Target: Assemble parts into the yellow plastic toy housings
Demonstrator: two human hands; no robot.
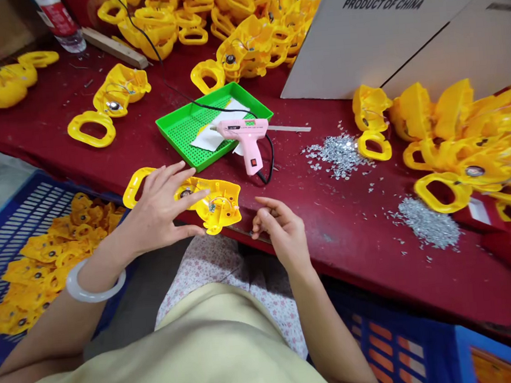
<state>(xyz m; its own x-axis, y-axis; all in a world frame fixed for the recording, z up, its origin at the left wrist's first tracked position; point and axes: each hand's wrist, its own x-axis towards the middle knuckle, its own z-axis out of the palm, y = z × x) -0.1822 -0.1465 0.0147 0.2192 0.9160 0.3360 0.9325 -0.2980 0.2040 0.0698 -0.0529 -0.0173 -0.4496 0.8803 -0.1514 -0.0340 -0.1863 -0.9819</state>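
Slippage looks like the chief risk: the open yellow shell (230,208) lies at the near edge of the counter (347,231), seemingly jutting a little past it, and the left hand (157,208) spans it with fingers spread instead of gripping. An uneven push could tip it off. Loose wires (214,199) inside could snag on a fingertip and pull free. The right hand (280,234) is just beside the shell, over the same edge, its fingers curled towards the thumb; whether they pinch anything small I cannot tell.

Beyond the shell, a pink glue gun (246,134) leans on a green tray (186,129), its cable (272,160) looping towards the near edge, where a forearm could catch it; the nozzle may be hot. Rightwards, two screw heaps (341,154) (430,222) could scatter if brushed, and a carton (385,39) blocks the far edge.
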